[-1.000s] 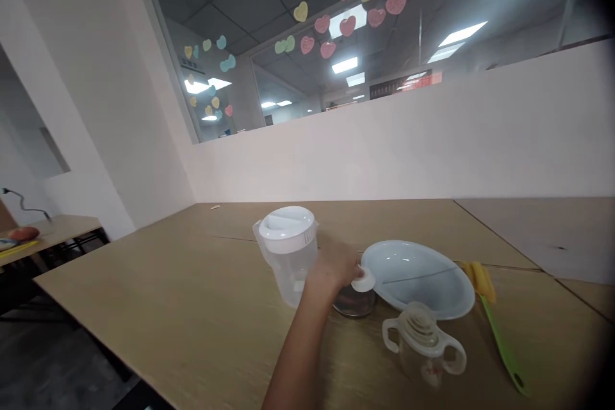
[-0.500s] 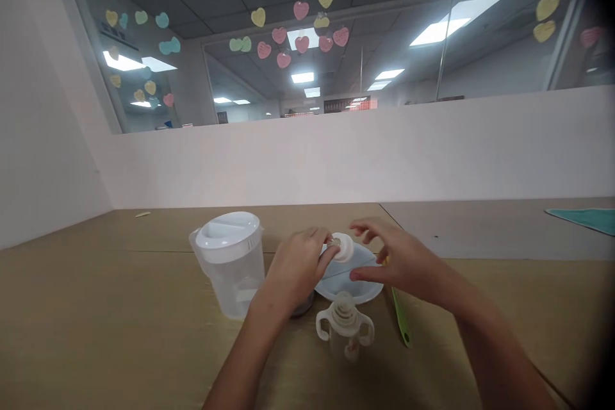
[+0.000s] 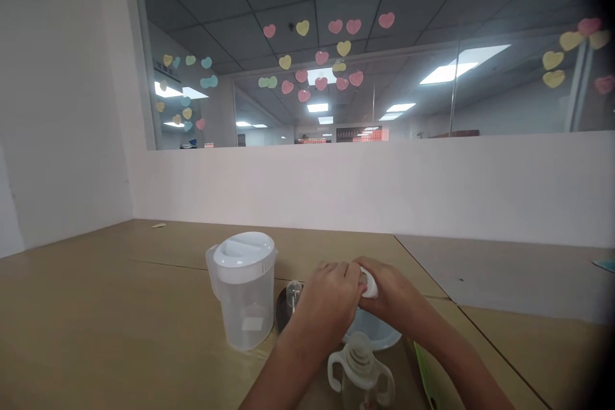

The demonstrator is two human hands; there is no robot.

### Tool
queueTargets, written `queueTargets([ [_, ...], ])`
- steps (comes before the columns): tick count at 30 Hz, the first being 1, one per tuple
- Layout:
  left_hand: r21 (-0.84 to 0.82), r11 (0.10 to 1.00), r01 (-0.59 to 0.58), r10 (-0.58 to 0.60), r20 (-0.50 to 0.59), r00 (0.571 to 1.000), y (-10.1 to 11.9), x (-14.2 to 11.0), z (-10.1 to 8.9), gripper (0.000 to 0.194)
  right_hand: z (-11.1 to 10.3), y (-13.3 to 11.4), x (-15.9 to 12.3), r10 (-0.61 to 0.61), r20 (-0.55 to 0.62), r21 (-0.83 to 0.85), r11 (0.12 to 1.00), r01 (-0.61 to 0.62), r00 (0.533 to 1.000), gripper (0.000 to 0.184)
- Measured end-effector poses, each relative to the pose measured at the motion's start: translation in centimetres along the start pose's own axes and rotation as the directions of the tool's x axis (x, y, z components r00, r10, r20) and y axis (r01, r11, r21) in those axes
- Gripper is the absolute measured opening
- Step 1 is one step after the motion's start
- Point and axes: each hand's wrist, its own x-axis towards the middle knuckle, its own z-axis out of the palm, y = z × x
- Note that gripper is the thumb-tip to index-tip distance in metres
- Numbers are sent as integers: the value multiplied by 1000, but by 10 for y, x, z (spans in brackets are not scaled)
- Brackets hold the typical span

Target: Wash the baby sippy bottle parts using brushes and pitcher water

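Both hands meet over a pale blue bowl (image 3: 382, 338). Between them is the white collar of a baby bottle's nipple (image 3: 369, 284). My left hand (image 3: 334, 288) is closed on the nipple side, its fingers mostly hidden. Around the collar's far and right side, my right hand (image 3: 391, 288) is curled with closed fingers. In front of the bowl stands a clear baby bottle (image 3: 361, 362) with two side handles and an open threaded neck. Its lower end is cut off by the frame.
Left of the hands stands a clear lidded pitcher (image 3: 246, 311). Beside it, a dark round dish (image 3: 283, 315) bears a clear dome-shaped piece (image 3: 294, 293). A green handle (image 3: 425, 375) lies right of the bottle, partly behind my forearm. A wall with a window rises behind the table.
My right hand has moved in from apart and closed on the nipple's collar, while my left hand still holds it. The view has tilted up, so the table things sit lower.
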Motion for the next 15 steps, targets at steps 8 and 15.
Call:
queueTargets([
  [8,-90,994,62,-58,44,997,-4,1,2,25,15,9,5,33,-2,-18,999,-33,999,13],
  [15,-123,976,179,-158,161,974,-17,14,17,27,13,9,13,53,44,-64,997,-50,998,22],
])
